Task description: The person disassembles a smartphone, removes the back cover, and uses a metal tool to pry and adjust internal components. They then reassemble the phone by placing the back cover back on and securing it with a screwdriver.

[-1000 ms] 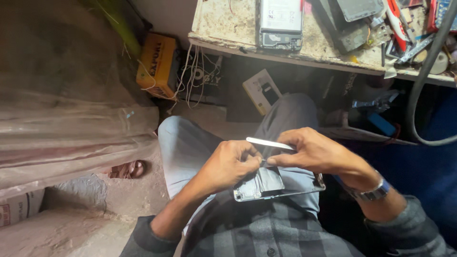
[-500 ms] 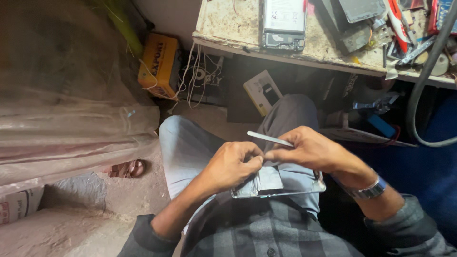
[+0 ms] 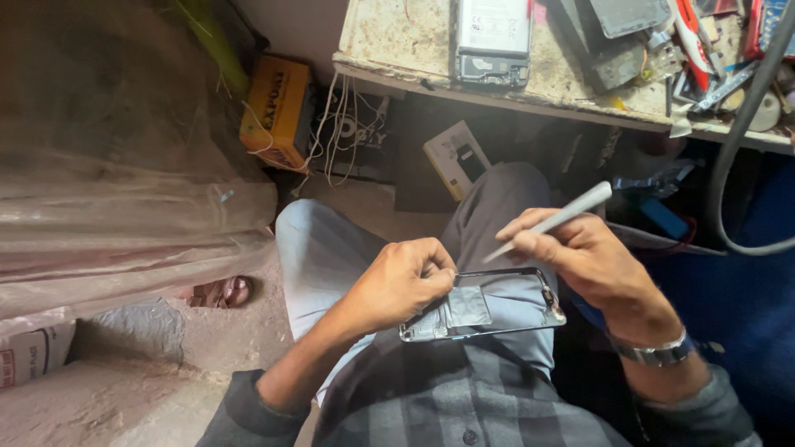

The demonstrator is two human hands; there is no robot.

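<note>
One worn surface (image 3: pixel 397 50) runs above the phone frame (image 3: pixel 484 305), which lies on the lap. The left hand (image 3: pixel 402 281) curls closed, pinching the frame's left end. The right hand (image 3: pixel 580 252) (wristwatch behind it) is closed around one white stylus (image 3: pixel 551 220), angled just above the frame. One yellow box (image 3: pixel 276 108) sits well left.

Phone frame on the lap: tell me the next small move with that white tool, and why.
Probably lower the white tool so its tip meets the phone frame edge. The right hand holds it raised above the frame, tip pointing down-left, while the left hand pinches the frame's upper left corner steady.
</note>
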